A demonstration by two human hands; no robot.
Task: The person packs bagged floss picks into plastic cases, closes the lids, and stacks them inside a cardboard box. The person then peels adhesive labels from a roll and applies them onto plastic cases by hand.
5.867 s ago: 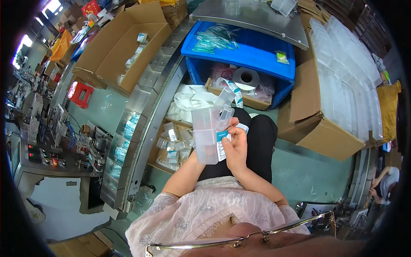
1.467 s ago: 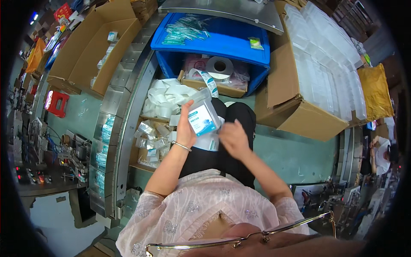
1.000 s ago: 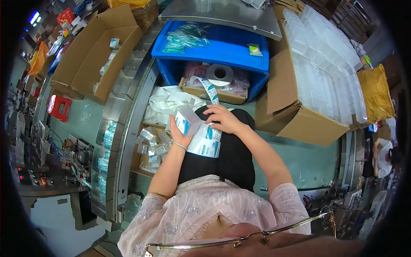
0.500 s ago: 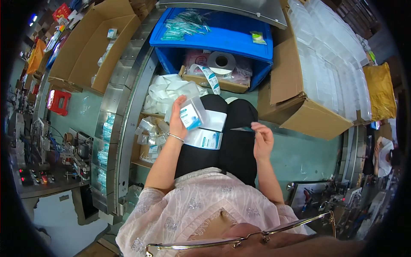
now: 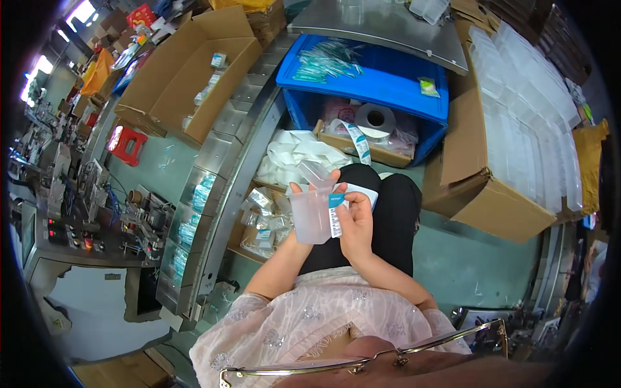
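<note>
Labelling of a clear plastic box point(image 5: 310, 213) appears to be in mid-course: the translucent, lidded container is held upright over the lap, above the black trousers point(image 5: 381, 220), with the left hand point(image 5: 299, 194) behind it, fingertips showing over its top edge and closed about its far side. The right hand point(image 5: 354, 223) is pressed against the box's right face, thumb and fingers pinched on a white-and-teal label point(image 5: 336, 210) that lies partly on the wall and partly past its edge; whether the label is fully stuck down cannot be told. By this reading one label is being seated and smoothing remains. A label roll point(image 5: 375, 119) rests in the blue crate point(image 5: 388, 90) ahead, a cardboard carton of clear boxes point(image 5: 517, 142) stands to the right, and bagged items point(image 5: 265, 220) lie just left of the knees beside the metal conveyor point(image 5: 213, 194). Compared with half a second before, when the right hand was drawn off to the right, well apart from the box, it has come back onto the box, and the box now stands more upright than the tilted pose seen then.
</note>
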